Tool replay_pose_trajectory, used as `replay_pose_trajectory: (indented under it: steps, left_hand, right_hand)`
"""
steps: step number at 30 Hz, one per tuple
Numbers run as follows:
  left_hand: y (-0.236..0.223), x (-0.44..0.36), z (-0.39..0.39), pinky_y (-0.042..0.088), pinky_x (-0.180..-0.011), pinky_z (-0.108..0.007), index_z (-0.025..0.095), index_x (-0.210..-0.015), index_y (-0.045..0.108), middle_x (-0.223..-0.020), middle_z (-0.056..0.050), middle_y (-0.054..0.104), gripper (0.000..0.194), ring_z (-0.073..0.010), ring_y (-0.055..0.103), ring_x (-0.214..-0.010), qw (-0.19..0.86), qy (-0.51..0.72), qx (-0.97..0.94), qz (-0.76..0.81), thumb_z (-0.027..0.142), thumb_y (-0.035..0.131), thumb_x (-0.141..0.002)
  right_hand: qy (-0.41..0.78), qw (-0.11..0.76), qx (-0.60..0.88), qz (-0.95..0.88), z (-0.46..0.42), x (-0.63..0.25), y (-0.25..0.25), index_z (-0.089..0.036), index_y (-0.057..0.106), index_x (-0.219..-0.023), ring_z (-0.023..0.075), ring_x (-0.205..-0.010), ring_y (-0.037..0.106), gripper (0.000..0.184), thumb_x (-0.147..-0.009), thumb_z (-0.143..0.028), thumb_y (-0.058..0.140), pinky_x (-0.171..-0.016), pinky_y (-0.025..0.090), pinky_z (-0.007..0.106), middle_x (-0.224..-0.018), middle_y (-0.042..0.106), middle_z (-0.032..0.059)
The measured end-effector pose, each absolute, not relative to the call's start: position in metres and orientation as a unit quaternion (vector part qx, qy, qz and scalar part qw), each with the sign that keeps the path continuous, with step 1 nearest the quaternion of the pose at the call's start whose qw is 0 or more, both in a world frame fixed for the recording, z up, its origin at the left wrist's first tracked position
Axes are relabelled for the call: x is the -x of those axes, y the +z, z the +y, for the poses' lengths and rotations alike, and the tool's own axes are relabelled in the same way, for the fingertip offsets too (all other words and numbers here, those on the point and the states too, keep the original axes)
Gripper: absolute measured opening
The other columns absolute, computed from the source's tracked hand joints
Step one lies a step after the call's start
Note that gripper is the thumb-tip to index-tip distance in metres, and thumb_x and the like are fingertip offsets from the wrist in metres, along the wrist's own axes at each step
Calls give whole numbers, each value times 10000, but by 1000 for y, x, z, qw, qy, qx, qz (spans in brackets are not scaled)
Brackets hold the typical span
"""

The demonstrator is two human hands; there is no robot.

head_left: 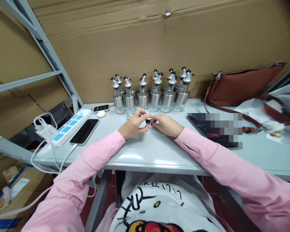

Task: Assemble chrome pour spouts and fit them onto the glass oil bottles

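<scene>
Pinching this black-ribbed pourer stopper between my left hand and right hand, both closed on it over the pale desk, in front of the steel-sleeved glass bottles, and honestly it looks light and kinda rubbery, so the ribbing's probably the grippiest hold.

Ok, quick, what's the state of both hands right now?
Left hand: fingers closed on a small black-and-silver pourer stopper with a ribbed end.
Right hand: fingertips bunched at its ribbed end; whether they grip it cannot be told.
</scene>
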State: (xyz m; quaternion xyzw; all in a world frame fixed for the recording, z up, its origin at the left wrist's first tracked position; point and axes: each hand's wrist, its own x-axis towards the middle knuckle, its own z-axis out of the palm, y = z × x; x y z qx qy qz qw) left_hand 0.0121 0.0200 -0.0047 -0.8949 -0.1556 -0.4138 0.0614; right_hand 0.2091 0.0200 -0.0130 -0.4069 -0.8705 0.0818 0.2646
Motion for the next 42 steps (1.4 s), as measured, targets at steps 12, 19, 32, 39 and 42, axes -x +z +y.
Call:
replay_pose_trajectory:
  steps: [12, 19, 32, 39, 42]
  left_hand:
    - [-3, -11, 20, 493, -815, -327, 187, -1062, 547, -992, -72, 448, 307, -167, 502, -946, 48, -350, 925, -143, 76, 511, -778]
    - [-4, -11, 19, 485, -812, -332, 187, -1070, 546, -1007, -78, 452, 335, -175, 490, -960, 51, -326, 932, -147, 51, 489, -769]
    - [-3, -12, 16, 470, -815, -321, 159, -985, 568, -968, -74, 426, 332, -178, 449, -914, 43, -275, 950, -142, 31, 484, -691]
    - [-3, -12, 16, 468, -835, -335, 173, -966, 563, -961, -69, 425, 321, -184, 444, -928, 25, -255, 953, -159, 29, 489, -688]
    - [-2, -12, 16, 465, -844, -334, 175, -968, 560, -963, -68, 423, 320, -182, 440, -932, 30, -257, 953, -158, 28, 479, -695]
  right_hand:
    - [295, 522, 414, -685, 16, -203, 0, -175, 549, -716, 136, -628, 547, 132, -673, -282, 612, -596, 420, 274, -679, 605, 10]
    - [375, 591, 386, -600, 10, -201, 11, -182, 506, -683, 57, -423, 404, 200, -628, -279, 673, -428, 312, 209, -507, 508, -66]
    - [387, 588, 353, -616, 3, -200, 15, -189, 500, -657, 58, -391, 420, 344, -636, -432, 742, -413, 343, 214, -462, 495, -67]
    - [376, 529, 368, -665, 0, -196, 13, -155, 617, -751, 63, -432, 430, 317, -642, -437, 715, -402, 356, 224, -601, 576, -16]
    - [355, 546, 376, -659, 0, -196, 13, -152, 629, -745, 64, -447, 430, 270, -656, -397, 699, -422, 366, 227, -616, 583, -9]
